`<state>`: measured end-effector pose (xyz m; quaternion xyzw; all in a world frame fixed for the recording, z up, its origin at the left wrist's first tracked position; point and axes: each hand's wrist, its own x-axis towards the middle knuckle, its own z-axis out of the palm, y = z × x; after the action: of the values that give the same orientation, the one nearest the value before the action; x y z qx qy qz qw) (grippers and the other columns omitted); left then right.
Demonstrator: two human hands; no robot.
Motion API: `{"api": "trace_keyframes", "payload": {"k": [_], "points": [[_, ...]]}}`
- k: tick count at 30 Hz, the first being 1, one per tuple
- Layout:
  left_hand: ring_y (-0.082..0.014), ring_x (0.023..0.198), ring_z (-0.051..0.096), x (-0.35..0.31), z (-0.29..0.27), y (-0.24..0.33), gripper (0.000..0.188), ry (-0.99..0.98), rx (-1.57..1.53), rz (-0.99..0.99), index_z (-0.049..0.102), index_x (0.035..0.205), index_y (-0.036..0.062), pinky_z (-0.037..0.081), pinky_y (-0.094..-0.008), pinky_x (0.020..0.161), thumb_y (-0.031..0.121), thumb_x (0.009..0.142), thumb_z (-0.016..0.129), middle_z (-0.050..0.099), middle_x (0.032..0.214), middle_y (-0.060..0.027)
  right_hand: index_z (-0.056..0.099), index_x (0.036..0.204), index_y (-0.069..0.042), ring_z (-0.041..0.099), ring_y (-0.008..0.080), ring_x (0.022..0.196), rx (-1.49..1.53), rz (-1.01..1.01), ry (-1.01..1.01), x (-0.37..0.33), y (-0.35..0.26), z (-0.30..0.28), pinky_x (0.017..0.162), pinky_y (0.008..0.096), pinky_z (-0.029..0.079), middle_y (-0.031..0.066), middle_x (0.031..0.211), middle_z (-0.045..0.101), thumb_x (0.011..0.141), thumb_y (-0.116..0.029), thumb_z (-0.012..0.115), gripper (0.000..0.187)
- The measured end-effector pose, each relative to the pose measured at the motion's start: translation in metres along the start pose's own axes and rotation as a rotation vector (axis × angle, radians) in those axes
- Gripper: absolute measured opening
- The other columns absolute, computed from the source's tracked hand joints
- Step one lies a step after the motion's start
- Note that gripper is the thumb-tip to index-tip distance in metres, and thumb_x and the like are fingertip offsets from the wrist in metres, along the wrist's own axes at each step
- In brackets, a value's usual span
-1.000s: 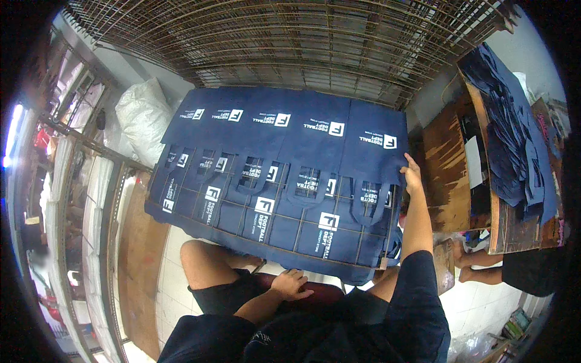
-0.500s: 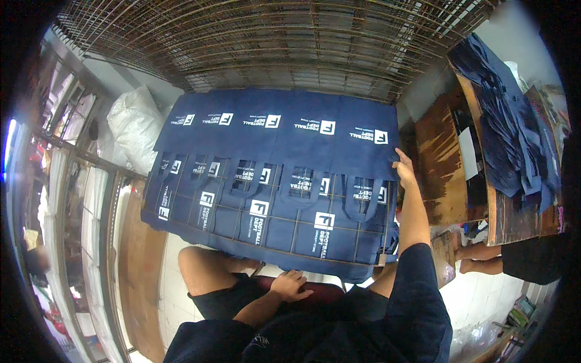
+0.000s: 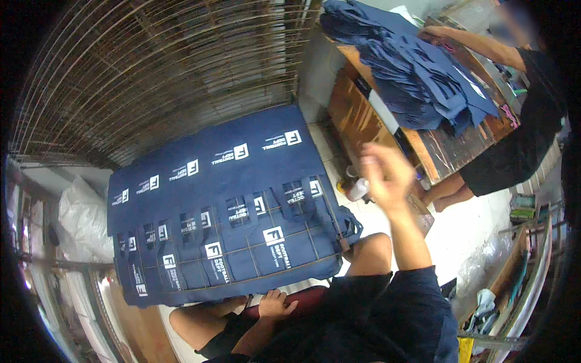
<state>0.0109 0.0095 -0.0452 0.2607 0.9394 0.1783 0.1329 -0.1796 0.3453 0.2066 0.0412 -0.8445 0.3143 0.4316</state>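
My right hand (image 3: 387,175) is raised off the rack's right side, blurred by motion, between the rack and the wooden table. I cannot make out anything in its fingers. My left hand (image 3: 277,304) rests low at my lap against a dark red seat (image 3: 311,297), fingers loosely laid and holding nothing. In front of me, navy fabric tote bags (image 3: 215,142) with white prints lie in overlapping rows. Their handle loops show in the middle row, and thin rack wires (image 3: 248,281) cross over the nearer row.
Raised wire racks (image 3: 181,54) rise behind the bags. At the right, a pile of navy bags (image 3: 417,72) covers a wooden table (image 3: 436,154), where a co-worker's arm (image 3: 478,45) reaches in. A white plastic sack (image 3: 88,215) stands left; a white bottle (image 3: 358,190) is near my right hand.
My right hand has left the bags' right edge and moved right, away from the rack. My view has turned right, bringing the co-worker further in. My left hand stays at my lap.
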Motion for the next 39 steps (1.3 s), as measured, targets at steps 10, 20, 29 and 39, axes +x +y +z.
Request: {"api": "trace_keyframes", "payload": {"k": [10,20,29,39], "points": [[-0.0292,0.084,0.059,0.003,0.005,0.000,0.044,0.043,0.013,0.042,0.064,0.078,0.0072,0.050,-0.0411,0.070,0.051,0.075,0.061,0.059,0.085,-0.0100,0.062,0.117,-0.027,0.063,0.0269,0.091,-0.770,0.640,-0.042,0.125,0.166,-0.215,0.082,0.0386,0.047,0.0092,0.090,0.065,0.073,-0.027,0.065,0.044],[-0.0294,0.084,0.060,-0.004,0.007,-0.004,0.044,0.071,0.006,0.046,0.066,0.084,0.0091,0.050,-0.0436,0.070,0.052,0.076,0.059,0.059,0.086,-0.0111,0.060,0.118,-0.032,0.064,0.0278,0.088,-0.773,0.529,-0.109,0.130,0.162,-0.201,0.078,0.0409,0.049,0.0081,0.087,0.066,0.077,-0.024,0.064,0.042],[-0.0312,0.086,0.060,0.002,0.008,-0.001,0.051,0.053,0.016,0.025,0.066,0.088,0.0073,0.050,-0.0438,0.073,0.056,0.077,0.055,0.061,0.090,-0.0134,0.059,0.117,-0.028,0.060,0.0328,0.099,-0.747,0.514,0.014,0.129,0.184,-0.213,0.084,0.0417,0.047,0.0118,0.101,0.066,0.086,-0.031,0.053,0.032],[-0.0318,0.095,0.057,-0.024,0.019,-0.013,0.058,0.106,-0.066,-0.026,0.065,0.092,0.0034,0.047,-0.0421,0.081,0.058,0.082,0.048,0.060,0.095,-0.0150,0.059,0.115,-0.008,0.051,0.0295,0.112,0.607,0.915,0.439,0.150,0.199,-0.258,0.088,0.0439,0.046,0.0112,0.121,0.055,0.084,-0.034,0.059,0.041]]}}
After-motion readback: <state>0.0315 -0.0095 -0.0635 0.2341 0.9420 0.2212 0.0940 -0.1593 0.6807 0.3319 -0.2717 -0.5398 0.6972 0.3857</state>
